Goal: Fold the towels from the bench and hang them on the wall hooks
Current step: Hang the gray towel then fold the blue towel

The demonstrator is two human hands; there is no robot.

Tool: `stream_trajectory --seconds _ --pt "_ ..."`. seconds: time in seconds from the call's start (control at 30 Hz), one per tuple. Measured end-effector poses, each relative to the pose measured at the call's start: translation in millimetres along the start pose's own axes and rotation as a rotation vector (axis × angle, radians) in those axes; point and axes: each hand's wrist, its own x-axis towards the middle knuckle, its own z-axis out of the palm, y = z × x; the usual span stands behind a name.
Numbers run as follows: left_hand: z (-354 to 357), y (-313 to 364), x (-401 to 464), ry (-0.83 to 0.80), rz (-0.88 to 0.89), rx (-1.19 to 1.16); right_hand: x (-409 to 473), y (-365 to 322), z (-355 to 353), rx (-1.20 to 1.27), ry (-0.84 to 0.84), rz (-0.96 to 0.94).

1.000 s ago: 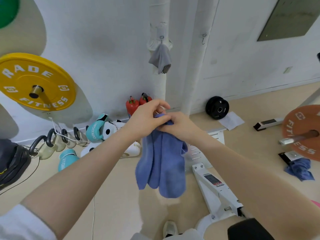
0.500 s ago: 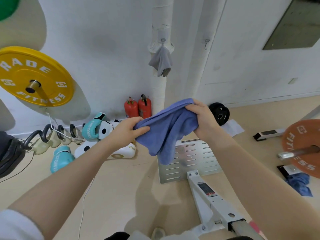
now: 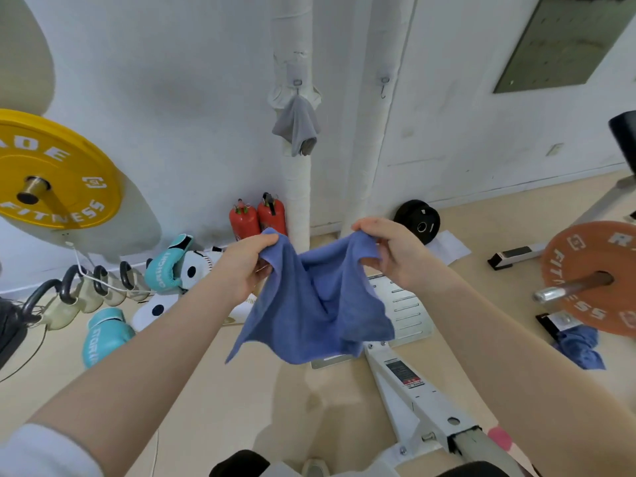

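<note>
Nearest the camera, a white metal frame (image 3: 409, 383) slants across the beige floor (image 3: 213, 401), ending at a slotted metal plate (image 3: 409, 315). Above it, both hands hold a blue towel (image 3: 316, 308) spread between them in the air: the left hand (image 3: 246, 266) pinches one upper corner, the right hand (image 3: 395, 249) grips the other, and the cloth sags in the middle with its lower edge hanging free. To the right a second blue towel (image 3: 581, 346) lies crumpled on the floor beneath an orange weight plate (image 3: 585, 270). To the left are teal boxing gloves (image 3: 103, 335), kettlebells (image 3: 86, 290) and a yellow weight plate (image 3: 58, 173). Against the white wall (image 3: 172, 80) stand two red fire extinguishers (image 3: 258, 215) and a black plate (image 3: 418, 222). A grey towel (image 3: 296, 127) hangs from one hook (image 3: 298, 83) on a wrapped pipe; a second hook (image 3: 384, 85) is bare.
</note>
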Motion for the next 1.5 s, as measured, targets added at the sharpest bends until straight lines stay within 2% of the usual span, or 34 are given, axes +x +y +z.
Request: stream_trajectory --seconds 0.1,0.17,0.33,0.47,0.57,0.8,0.93,1.1,1.27,1.5 --pt "13 0 -3 -0.038 0.091 0.03 -14 -6 6 -0.268 -0.346 -0.006" --pt "17 0 -4 -0.084 0.171 0.099 -20 -5 15 -0.499 -0.457 -0.077" --pt "28 -4 -16 -0.221 0.329 0.301 -17 0 31 -0.797 -0.166 -0.329" --pt "33 -6 -25 -0.233 0.413 0.4 -17 4 35 -1.077 -0.001 -0.551" --pt "34 -7 -29 -0.219 0.409 0.389 -17 6 38 -1.083 -0.052 -0.58" --pt "30 -9 -33 -0.2 0.246 0.302 -23 16 42 -1.077 -0.165 -0.492" --pt "24 -4 -38 -0.235 0.18 0.212 -24 20 51 -1.022 -0.137 -0.513" --pt "21 -1 -40 -0.284 0.186 0.163 -24 23 57 -0.979 -0.089 -0.548" --pt "16 -1 -37 -0.301 0.251 0.243 -22 19 56 -0.969 0.009 -0.505" --pt "13 9 -41 -0.334 0.484 0.662 -22 14 48 -1.158 -0.113 -0.44"
